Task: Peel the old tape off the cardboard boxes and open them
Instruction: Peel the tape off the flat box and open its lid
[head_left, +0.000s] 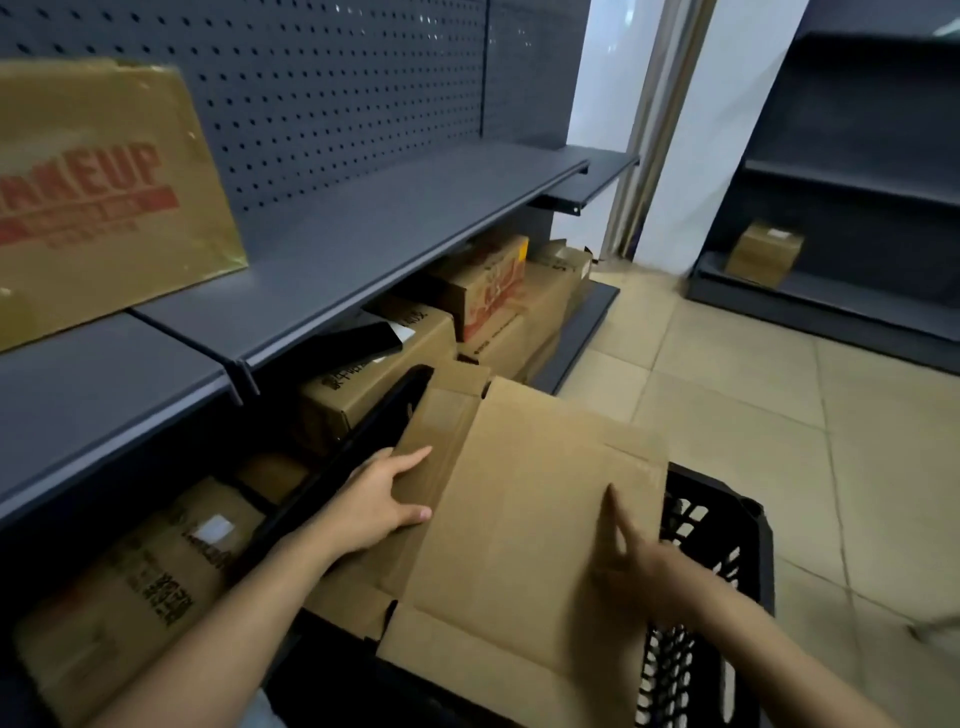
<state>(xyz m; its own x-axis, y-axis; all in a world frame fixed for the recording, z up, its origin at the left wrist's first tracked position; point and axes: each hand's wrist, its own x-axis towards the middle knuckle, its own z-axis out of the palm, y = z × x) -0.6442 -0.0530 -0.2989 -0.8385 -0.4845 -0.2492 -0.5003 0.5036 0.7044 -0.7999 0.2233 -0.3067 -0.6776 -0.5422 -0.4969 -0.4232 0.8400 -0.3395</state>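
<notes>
box (519, 493) lies flat on crate (748, 525), long way pointing away | left hand (382, 501) flat on left edge, fingers straight | right hand (641, 564) blurry, grip unclear

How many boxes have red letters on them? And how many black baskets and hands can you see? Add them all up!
Brown cardboard boxes with red print: 2
Black plastic lattice crate: 1
Bare hands, left hand and right hand: 2
Total: 5
</notes>
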